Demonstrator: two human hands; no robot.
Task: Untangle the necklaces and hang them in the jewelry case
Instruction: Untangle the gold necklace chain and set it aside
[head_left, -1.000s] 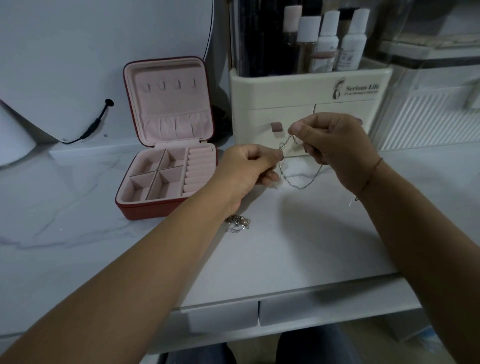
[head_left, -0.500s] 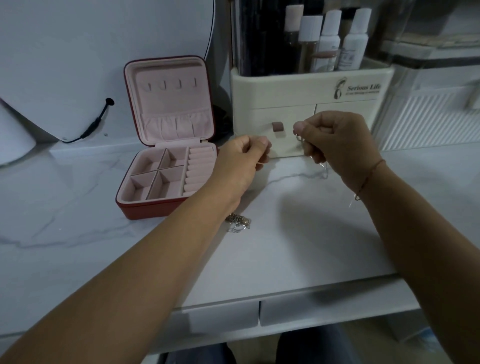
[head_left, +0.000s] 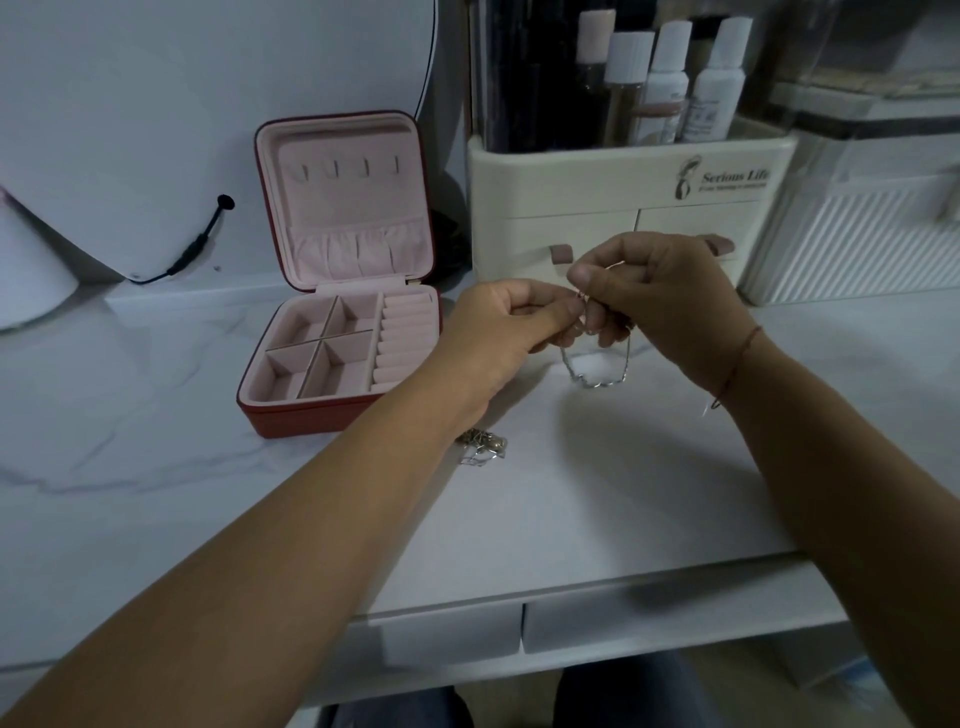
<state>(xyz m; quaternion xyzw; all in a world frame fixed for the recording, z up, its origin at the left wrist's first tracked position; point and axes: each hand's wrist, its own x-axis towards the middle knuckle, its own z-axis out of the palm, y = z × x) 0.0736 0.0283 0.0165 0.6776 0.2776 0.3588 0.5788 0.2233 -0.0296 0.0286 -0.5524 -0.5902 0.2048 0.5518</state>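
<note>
Legible writing: "Serious Life" is printed on the front of the cream plastic cosmetics organiser (head_left: 597, 182) at the back of the white marble-patterned counter (head_left: 571, 493); the smaller line beneath it cannot be read. The organiser's top tray holds four capped bottles (head_left: 667, 88), with labels too small to read. Its front carries two drawers with mauve pulls. To its left stands the red square jewellery case (head_left: 301, 415), lid upright and lining pink. The lid shows four hooks and a gathered pocket; the base shows four square compartments and one bank of ring rolls. The left hand (head_left: 498, 338) and right hand (head_left: 670, 301) meet above the counter in front of the organiser. Both have their fingers curled and pinch the thin silver chain necklace (head_left: 597, 382), whose loop hangs below them. A second tangled heap of chains (head_left: 483, 447) lies on the counter, partly under the left forearm. The right wrist bears one thread bracelet (head_left: 737, 364).
</note>
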